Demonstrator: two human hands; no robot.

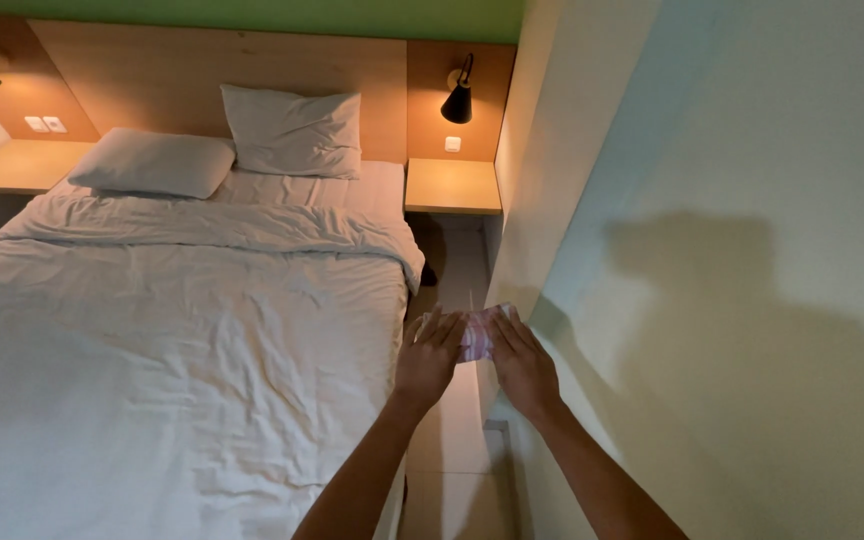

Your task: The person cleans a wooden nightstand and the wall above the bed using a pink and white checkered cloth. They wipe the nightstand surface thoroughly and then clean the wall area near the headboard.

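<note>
My left hand and my right hand are stretched out side by side in the gap between the bed and the wall, backs facing up. Both press on a small pale pink cloth that shows between the fingers; most of it is hidden under the hands. The cloth lies close to the corner edge of the cream wall, just right of the white duvet.
A wide bed with two white pillows fills the left. A wooden headboard carries a black wall lamp above a small bedside shelf. A narrow strip of tiled floor runs between bed and wall.
</note>
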